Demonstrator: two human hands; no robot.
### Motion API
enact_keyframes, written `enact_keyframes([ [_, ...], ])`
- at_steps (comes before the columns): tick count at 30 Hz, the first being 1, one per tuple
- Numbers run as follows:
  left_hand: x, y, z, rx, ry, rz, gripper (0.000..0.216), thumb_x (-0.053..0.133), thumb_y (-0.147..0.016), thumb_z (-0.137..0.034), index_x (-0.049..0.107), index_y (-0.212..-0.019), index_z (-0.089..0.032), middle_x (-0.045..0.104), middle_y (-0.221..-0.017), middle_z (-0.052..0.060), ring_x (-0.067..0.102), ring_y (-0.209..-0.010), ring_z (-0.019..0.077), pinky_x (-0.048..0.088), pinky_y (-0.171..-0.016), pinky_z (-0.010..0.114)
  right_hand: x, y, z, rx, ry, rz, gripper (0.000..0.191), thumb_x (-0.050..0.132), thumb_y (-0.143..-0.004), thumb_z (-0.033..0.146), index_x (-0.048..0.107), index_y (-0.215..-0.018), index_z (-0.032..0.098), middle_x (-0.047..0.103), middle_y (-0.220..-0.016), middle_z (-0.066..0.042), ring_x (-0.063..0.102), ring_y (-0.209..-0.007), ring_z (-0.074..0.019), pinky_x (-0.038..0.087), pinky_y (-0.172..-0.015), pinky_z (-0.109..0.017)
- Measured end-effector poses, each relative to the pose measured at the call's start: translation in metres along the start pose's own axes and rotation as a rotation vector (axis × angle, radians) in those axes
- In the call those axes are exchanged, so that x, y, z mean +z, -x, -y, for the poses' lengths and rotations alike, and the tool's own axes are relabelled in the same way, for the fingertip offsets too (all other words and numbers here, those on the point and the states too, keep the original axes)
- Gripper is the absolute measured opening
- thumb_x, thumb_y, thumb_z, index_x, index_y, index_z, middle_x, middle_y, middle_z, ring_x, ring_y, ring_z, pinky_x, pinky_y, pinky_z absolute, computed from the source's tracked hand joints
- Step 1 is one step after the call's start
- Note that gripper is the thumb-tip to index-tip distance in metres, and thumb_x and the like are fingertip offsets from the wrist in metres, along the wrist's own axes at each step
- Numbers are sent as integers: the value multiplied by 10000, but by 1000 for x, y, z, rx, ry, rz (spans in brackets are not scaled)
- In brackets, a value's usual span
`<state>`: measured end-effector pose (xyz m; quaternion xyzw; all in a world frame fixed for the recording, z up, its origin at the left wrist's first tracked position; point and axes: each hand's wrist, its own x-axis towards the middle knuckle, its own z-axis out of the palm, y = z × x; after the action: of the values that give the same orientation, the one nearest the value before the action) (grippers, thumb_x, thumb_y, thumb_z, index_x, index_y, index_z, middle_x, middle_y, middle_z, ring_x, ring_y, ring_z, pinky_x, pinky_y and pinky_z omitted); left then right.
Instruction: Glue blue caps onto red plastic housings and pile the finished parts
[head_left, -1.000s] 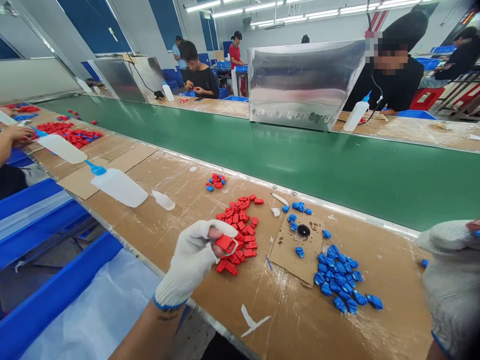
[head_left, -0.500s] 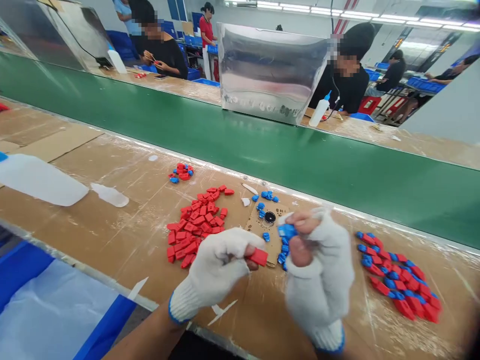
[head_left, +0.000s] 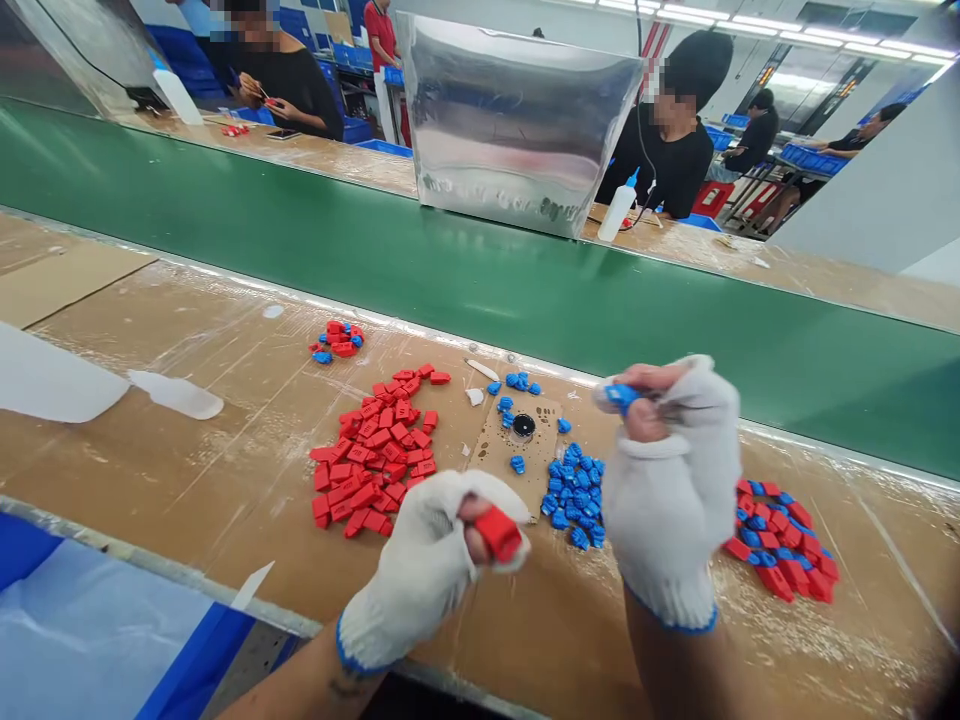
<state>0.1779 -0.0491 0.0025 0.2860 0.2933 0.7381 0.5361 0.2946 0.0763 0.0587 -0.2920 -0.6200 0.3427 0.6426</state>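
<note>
Here's the left hand (head_left: 427, 565), low and near the middle of the view, thumb and finger pinched on a red piece (head_left: 499, 533). Over to its right, and higher in the view, the right hand (head_left: 667, 490) grips a blue piece (head_left: 621, 398) between thumb and fingertip. The hands are apart, a gap between them, and that diagonal is the relation that counts: from red to blue, it runs up and to the right. Now the long axes: the red piece slants down to the right, its end aimed below the blue one; the blue piece lies nearer level, jutting left, though fingers hide part of it. Down on the bench (head_left: 555, 625), the left hand is just beside the red pile (head_left: 375, 455), clearly the nearer hand. The blue pile (head_left: 574, 490) lies just left of the right hand, near a piece of cardboard (head_left: 493, 452) with a round black container (head_left: 523, 427) on it. And out past the right hand, partly hidden behind it, a mixed cluster (head_left: 787, 545) of red and blue.
</note>
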Motion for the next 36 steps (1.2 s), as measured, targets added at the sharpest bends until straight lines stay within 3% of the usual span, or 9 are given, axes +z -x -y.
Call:
enact_keyframes([
  [3,-2,-6,-1,-93,290,-166,287,925,-832,-180,646,-764,-173,699,-787,-11,595,-613,60,482,-568,147,-12,-13,-2,48,-78,-33,171,680,-959,185,702,-1093,288,656,-1048,-8,679,-921,-183,572,-903,-401],
  [8,-2,-10,-2,-161,497,-212,419,946,-783,-89,537,-727,-159,590,-743,-32,496,-600,35,453,-570,122,-27,-23,-7,25,-128,80,127,734,-940,225,704,-1052,276,654,-1043,-20,676,-874,-175,589,-718,-333],
  [11,-2,-10,-4,-176,521,-239,446,958,-777,-101,520,-717,-160,556,-725,-39,460,-585,31,446,-561,122,-33,-26,-11,-14,-96,136,141,763,-937,216,713,-1052,279,677,-1050,-25,682,-934,-180,583,-690,-301],
  [20,-4,-14,-7,-140,463,-266,420,1003,-731,-152,583,-727,-162,603,-733,-35,522,-601,37,470,-575,127,-36,-20,-5,-87,-4,359,288,787,-894,105,718,-1101,292,746,-1032,-4,723,-899,-184,610,-743,-333],
  [26,-3,-25,-11,89,155,-231,288,1021,-726,-232,741,-791,-219,787,-841,-20,724,-728,100,594,-706,198,-13,2,5,-125,30,551,176,764,-930,139,671,-985,278,768,-956,24,759,-876,-171,632,-768,-312],
  [30,-6,-25,-11,207,-8,-195,180,979,-801,-267,811,-862,-291,858,-972,-16,791,-852,130,619,-791,236,-3,12,4,-189,77,561,159,769,-964,192,643,-893,259,783,-940,21,761,-823,-168,632,-734,-306],
  [36,-15,-23,-4,266,-100,-190,151,937,-849,-242,828,-906,-330,871,-1028,-20,817,-937,158,641,-860,280,2,9,6,-253,97,576,188,782,-922,154,641,-832,240,796,-895,9,781,-787,-169,650,-694,-285],
])
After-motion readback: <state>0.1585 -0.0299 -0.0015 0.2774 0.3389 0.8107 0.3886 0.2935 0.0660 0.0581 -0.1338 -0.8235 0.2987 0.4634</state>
